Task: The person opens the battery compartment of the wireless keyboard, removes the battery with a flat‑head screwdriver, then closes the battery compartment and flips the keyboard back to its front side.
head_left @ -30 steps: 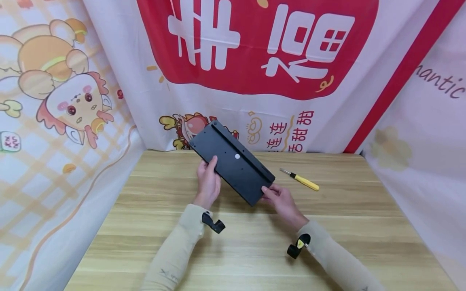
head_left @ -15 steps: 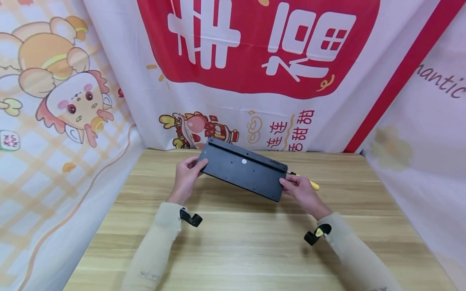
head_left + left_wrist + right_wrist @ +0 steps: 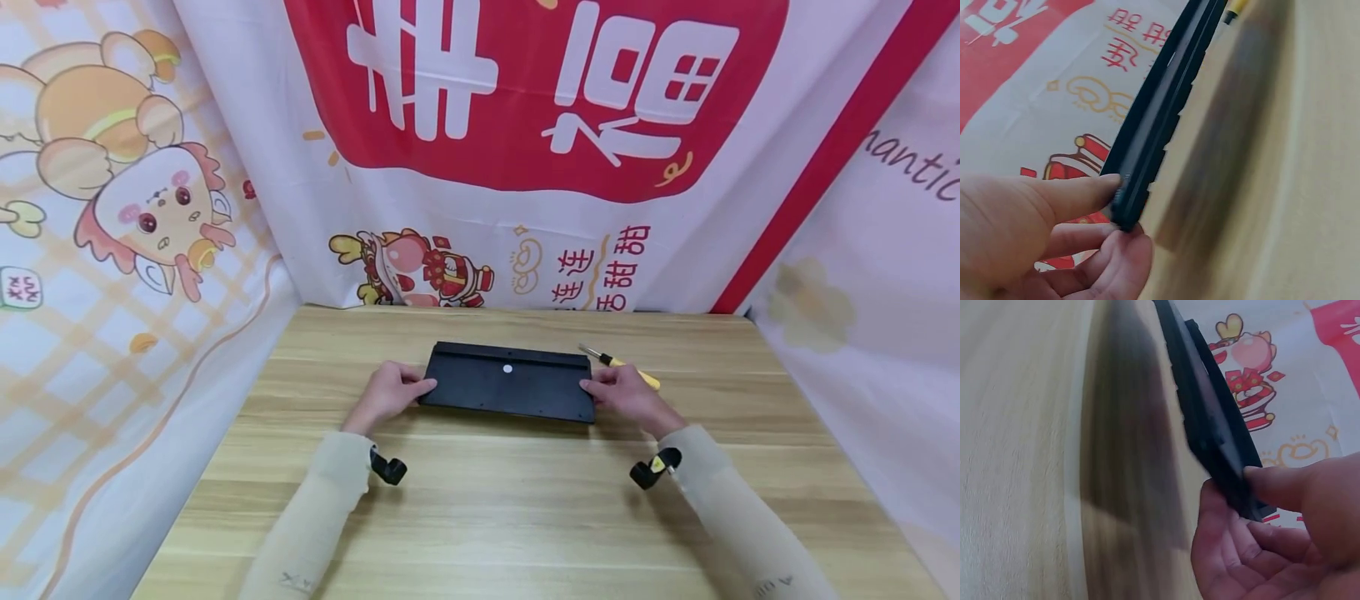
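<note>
Left hand (image 3: 388, 390) pinches one short end of the keyboard (image 3: 510, 393), thumb on its upturned underside; the right hand (image 3: 628, 395) grips the opposite end likewise. Between them the keyboard is held just above the desk (image 3: 510, 508), keys facing down, its raised strip (image 3: 476, 352) along the far edge. Near the right hand lies a screwdriver (image 3: 606, 360), its yellow handle partly hidden by that hand. Behind hangs a printed cloth (image 3: 525, 179).
</note>
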Motion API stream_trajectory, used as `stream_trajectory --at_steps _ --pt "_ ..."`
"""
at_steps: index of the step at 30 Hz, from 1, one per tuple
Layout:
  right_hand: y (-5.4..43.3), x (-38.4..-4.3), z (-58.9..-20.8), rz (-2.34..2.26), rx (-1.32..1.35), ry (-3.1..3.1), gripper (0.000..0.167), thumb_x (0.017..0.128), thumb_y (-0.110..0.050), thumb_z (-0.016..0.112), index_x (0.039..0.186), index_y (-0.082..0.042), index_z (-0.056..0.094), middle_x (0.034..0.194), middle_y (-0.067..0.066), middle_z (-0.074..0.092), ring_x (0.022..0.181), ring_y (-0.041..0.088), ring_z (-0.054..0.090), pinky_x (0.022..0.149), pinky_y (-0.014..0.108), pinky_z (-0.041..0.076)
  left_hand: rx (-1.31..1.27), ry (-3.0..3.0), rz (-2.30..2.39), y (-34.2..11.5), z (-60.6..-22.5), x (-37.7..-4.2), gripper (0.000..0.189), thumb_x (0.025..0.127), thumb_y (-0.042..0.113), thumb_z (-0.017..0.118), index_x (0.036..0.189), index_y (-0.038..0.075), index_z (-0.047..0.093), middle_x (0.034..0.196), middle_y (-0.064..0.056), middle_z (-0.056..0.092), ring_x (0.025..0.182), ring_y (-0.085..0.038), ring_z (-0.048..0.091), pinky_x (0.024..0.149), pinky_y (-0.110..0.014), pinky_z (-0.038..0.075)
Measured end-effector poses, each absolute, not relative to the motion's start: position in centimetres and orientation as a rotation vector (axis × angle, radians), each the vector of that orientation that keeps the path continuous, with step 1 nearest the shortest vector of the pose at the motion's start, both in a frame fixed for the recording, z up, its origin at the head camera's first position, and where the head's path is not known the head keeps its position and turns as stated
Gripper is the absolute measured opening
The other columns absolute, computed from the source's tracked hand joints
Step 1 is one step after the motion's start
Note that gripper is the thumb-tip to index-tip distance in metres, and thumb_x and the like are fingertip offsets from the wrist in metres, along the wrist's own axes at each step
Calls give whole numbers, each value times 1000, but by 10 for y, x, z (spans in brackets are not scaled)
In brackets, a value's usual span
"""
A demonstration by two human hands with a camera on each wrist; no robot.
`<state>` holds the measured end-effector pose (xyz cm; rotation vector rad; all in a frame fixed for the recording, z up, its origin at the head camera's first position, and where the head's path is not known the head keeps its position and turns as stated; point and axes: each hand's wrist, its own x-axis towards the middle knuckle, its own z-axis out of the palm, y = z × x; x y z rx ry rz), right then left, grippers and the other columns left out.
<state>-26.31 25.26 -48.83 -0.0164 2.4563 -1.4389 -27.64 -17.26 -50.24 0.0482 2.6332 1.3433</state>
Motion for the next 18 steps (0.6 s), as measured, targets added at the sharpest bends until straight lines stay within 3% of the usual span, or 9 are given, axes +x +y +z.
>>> stream_trajectory --at_steps 3,6,12,18 --pt "251 -265 -492 -1372 12 2483 27 106 -24 66 115 1 72 111 11 68 92 18 68 84 35 63 40 2602 1341 -171 -507 -273 22 98 29 77 94 8 79 84 -6 72 72 -17 70 65 -28 57" --pt "250 -266 -496 -1296 25 2515 25 106 -25 66 109 -1 73 108 11 69 91 18 67 82 34 63 14 2580 1347 -169 -510 -269 21 97 26 79 88 7 78 81 -6 71 71 -16 71 65 -29 60" --pt "246 -268 -499 -1206 45 2579 22 104 -24 68 100 -3 76 97 7 71 83 16 66 74 30 60 -33 2580 1332 -168 -512 -265 18 94 23 82 91 6 80 88 -8 75 72 -16 74 67 -31 63" --pt "246 -269 -504 -1101 40 2650 24 104 -25 69 92 -5 73 76 0 63 70 14 58 63 26 48 -80 2589 1296 -164 -510 -262 18 91 23 85 93 6 81 99 -11 78 71 -15 76 68 -30 64"
